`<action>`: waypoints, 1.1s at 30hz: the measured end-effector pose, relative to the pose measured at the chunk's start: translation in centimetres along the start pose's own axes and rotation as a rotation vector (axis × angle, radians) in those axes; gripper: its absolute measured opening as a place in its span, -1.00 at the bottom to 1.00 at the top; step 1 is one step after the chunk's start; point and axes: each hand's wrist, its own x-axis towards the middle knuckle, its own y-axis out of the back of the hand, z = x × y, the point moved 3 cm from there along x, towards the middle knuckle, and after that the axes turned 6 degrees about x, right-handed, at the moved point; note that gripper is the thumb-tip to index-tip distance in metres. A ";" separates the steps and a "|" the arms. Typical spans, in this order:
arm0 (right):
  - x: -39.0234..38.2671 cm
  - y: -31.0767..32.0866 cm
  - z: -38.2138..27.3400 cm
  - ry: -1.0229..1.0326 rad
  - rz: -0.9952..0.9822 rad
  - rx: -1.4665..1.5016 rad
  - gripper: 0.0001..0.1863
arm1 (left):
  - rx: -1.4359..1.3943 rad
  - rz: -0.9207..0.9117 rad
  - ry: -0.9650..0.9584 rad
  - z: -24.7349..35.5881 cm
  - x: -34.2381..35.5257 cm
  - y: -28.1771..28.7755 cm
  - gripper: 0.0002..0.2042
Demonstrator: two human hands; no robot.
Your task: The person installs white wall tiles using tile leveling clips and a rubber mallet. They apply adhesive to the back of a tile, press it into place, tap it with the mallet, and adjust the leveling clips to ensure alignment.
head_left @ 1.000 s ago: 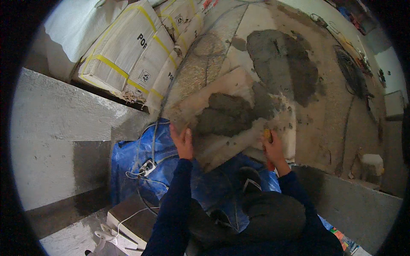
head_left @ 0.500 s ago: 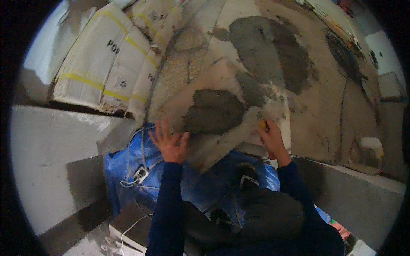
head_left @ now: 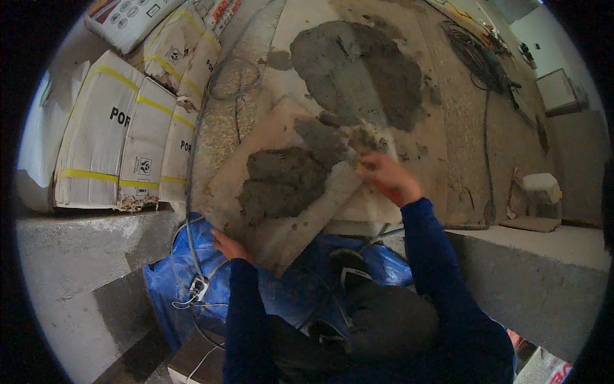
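Observation:
My right hand point(head_left: 388, 176) grips a yellow-handled tool, probably a trowel, its blade low among pale grey smears at the board's upper right. My left hand point(head_left: 231, 245) is at the board's lower-left edge, seemingly gripping it, fingertips partly hidden. The square board or tile point(head_left: 332, 192) lies tilted, bearing a dark mound of wet mortar point(head_left: 281, 179). Beyond it a larger patch of wet mortar point(head_left: 358, 70) spreads over a pale sheet. Below the board are a blue tarp point(head_left: 166, 294) and my legs.
Taped pale boxes point(head_left: 93, 141) stand at the left above a concrete ledge point(head_left: 77, 256). A power socket with cables point(head_left: 198, 289) lies on the tarp. A coiled dark hose point(head_left: 467, 54) lies at back right, a white container point(head_left: 537, 185) at right, above another concrete ledge point(head_left: 524, 281).
My right hand has moved up and leftward onto the board's upper right. My left hand's spread fingers have drawn in at the lower-left edge. The view has also shifted.

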 end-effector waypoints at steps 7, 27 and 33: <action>0.2 -2.2 0.2 0.092 -0.004 0.034 -0.57 | 0.972 0.095 -0.237 -0.2 5.2 3.4 -0.27; -48.5 -7.3 -14.0 0.374 0.210 -0.193 -0.64 | 0.399 0.071 0.071 34.2 -36.7 30.9 -0.17; -61.6 -4.6 -14.6 0.132 -0.086 -0.172 -0.62 | 0.794 -0.065 -0.506 34.3 -43.1 39.9 -0.19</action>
